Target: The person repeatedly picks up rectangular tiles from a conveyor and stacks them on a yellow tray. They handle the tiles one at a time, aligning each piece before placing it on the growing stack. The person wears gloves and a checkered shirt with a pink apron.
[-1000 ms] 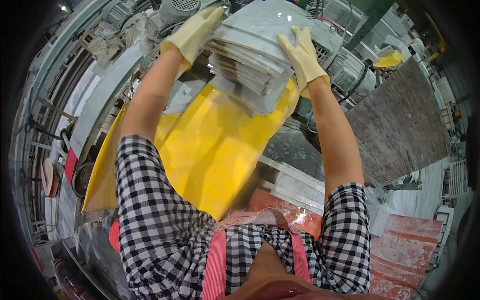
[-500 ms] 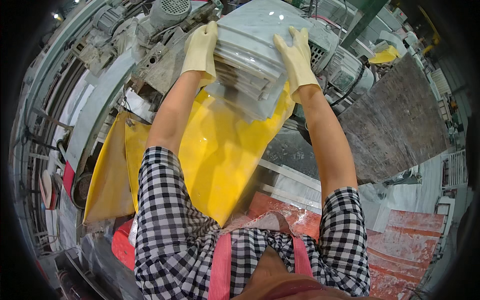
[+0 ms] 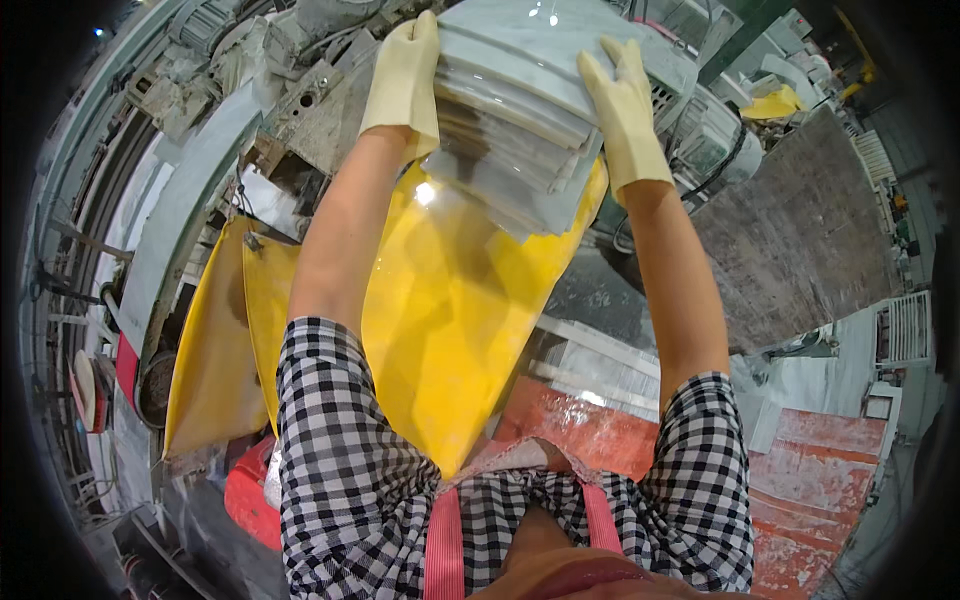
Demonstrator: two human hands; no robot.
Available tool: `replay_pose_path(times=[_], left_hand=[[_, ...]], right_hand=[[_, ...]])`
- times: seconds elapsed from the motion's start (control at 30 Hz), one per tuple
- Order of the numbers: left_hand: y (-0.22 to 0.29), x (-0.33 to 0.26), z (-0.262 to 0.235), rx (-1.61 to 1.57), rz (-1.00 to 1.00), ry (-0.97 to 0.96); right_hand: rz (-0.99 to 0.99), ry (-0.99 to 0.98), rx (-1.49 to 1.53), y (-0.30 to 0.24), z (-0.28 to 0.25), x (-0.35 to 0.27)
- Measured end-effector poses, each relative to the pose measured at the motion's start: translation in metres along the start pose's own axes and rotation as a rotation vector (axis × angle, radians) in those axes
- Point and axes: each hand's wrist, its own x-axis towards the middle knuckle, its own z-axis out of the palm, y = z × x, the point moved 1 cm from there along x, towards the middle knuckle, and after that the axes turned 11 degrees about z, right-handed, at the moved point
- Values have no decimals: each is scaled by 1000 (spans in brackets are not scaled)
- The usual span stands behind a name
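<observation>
Both my hands wear cream rubber gloves and are at the sides of a stack of glossy pale grey stone slabs at the top of the view. My left hand closes on the top slab's left edge, its thumb along the rim and its other fingers mostly hidden. My right hand is at the right edge, thumb toward the slab's top face and the other fingers stretched along the side. Slab edges show in uneven layers toward me. The stack's near end overlaps a yellow sheet, which slopes down toward my body.
Dusty machinery with a motor stands at far left, and another motor is right of the stack. A brown board leans at right. Red, worn panels lie near right. A second yellow sheet hangs at left.
The view has shifted slightly. My right hand sits a little farther right, with a wider gap between the hands. Both hands remain at the stack's sides.
</observation>
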Motion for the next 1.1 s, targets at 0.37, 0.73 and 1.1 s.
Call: replay_pose_path(times=[0.37, 0.73, 1.1], left_hand=[[-12, 10, 3, 70, 146, 107], [-12, 7, -1, 460, 501, 241], [-33, -361, -100, 587, 621, -845]], right_hand=[[4, -1, 62, -2, -14, -5], [9, 94, 154, 83, -110, -112], [1192, -622, -866, 229, -350, -696]])
